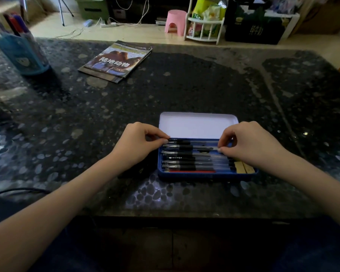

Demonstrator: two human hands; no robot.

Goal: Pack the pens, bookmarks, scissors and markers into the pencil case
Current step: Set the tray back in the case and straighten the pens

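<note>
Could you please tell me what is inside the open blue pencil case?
The pencil case holds a row of pens, a red pencil and two yellowish pieces. The right hand covers the far right corner.

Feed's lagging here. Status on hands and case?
Left hand and right hand both pinching the far pen. Pencil case open, pens lined up inside. Nothing blocking.

Single head-worn wide-angle view, looking forward and down, close above the fingers [221,149]; bench [185,85] stretches beyond them, floor [126,33] farthest.
</note>
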